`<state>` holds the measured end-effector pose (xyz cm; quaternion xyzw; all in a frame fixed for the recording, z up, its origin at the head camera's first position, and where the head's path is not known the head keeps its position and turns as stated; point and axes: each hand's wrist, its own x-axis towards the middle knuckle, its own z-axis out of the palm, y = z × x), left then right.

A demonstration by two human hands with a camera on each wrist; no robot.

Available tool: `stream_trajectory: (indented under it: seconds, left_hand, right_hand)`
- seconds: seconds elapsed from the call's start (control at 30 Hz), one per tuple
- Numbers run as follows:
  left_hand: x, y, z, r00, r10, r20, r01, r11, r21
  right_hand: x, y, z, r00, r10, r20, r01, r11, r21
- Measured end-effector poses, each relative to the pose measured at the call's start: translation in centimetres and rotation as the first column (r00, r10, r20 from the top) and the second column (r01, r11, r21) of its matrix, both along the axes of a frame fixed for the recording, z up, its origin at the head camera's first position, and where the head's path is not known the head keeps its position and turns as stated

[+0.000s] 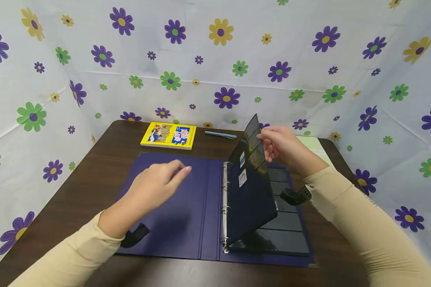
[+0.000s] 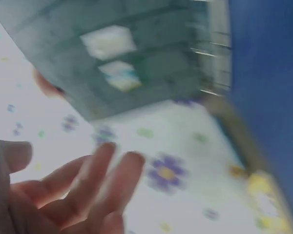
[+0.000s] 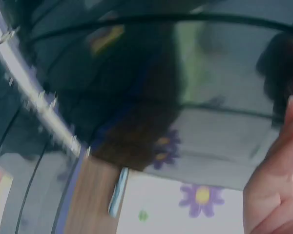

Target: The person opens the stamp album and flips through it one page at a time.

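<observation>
A purple ring binder (image 1: 172, 235) lies spread on the table, its metal rings (image 1: 225, 199) along the middle. One black pocket page (image 1: 251, 203) stands tilted up from the rings. My right hand (image 1: 281, 145) pinches its far outer edge between thumb and fingers; the right wrist view shows the glossy page (image 3: 210, 68) beside that hand (image 3: 278, 180). Two small stamp-like pieces, one whitish (image 1: 242, 178) and one bluish (image 1: 242, 160), sit in the page's pockets. Over the left cover hovers my left hand (image 1: 154, 183), fingers loosely bent and holding nothing. More black pocket pages (image 1: 285, 221) lie flat underneath.
Behind the binder are a yellow book (image 1: 169, 135) and a blue pen (image 1: 220, 135). A pale green sheet or booklet (image 1: 314, 145) lies at the back right, partly behind the right arm. Flowered cloth (image 1: 201, 59) surrounds the dark wooden table (image 1: 75, 191).
</observation>
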<state>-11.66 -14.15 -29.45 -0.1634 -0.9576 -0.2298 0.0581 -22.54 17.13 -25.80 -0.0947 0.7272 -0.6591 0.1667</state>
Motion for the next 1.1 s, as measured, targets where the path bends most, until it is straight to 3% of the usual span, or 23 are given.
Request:
stream_trajectory:
  seconds: [0.07,0.17,0.37,0.47,0.57,0.67,0.77,0.83,0.9,1.0,1.1]
  left_hand:
    - [-0.5,2.2,1.8,0.996,-0.025,-0.088,0.03,0.998,0.056]
    - [-0.9,5.5,3.5,0.988,-0.053,-0.146,0.063,0.996,0.067]
    - [-1.3,9.4,5.0,0.999,-0.037,0.001,0.037,0.999,-0.037]
    - [-1.3,9.6,5.3,0.999,-0.035,0.034,0.037,0.997,-0.062]
    - [-1.2,9.0,5.6,1.0,-0.028,0.008,0.029,0.997,-0.069]
    - [-1.1,7.9,5.9,1.0,-0.005,0.001,0.005,0.997,-0.072]
    - [-1.1,6.3,6.0,0.999,0.012,0.032,-0.01,0.999,-0.053]
    - [-1.1,5.1,5.8,0.997,0.032,0.064,-0.029,0.999,-0.036]
    - [-0.9,3.7,5.3,0.993,0.054,0.101,-0.051,0.998,-0.036]
    - [-0.5,1.5,4.2,0.986,0.094,0.135,-0.085,0.994,-0.067]
    - [-0.2,-0.7,2.7,0.985,0.11,0.136,-0.096,0.99,-0.104]
  right_hand:
    - [0.0,-1.4,0.5,1.0,-0.008,0.002,0.008,1.0,0.0]
    - [-0.1,-3.2,0.9,1.0,-0.014,0.017,0.014,1.0,0.019]
    - [-0.2,-5.0,1.1,0.997,0.045,0.055,-0.049,0.995,0.086]
    - [-0.1,-5.0,1.1,0.993,0.106,0.059,-0.112,0.989,0.1]
    - [0.0,-4.1,0.8,0.979,0.202,-0.006,-0.198,0.964,0.177]
    - [-0.1,-1.6,-0.7,0.944,0.301,-0.136,-0.235,0.902,0.363]
    - [-0.4,2.1,-3.8,0.908,0.35,-0.231,-0.149,0.785,0.602]
    - [-0.7,4.7,-6.5,0.903,0.352,-0.247,-0.072,0.69,0.72]
    - [-1.0,6.9,-9.3,0.91,0.341,-0.236,-0.026,0.614,0.789]
    - [-1.0,9.2,-13.0,0.908,0.355,-0.22,-0.01,0.544,0.839]
    - [-1.0,10.6,-15.4,0.894,0.38,-0.238,0.009,0.515,0.857]
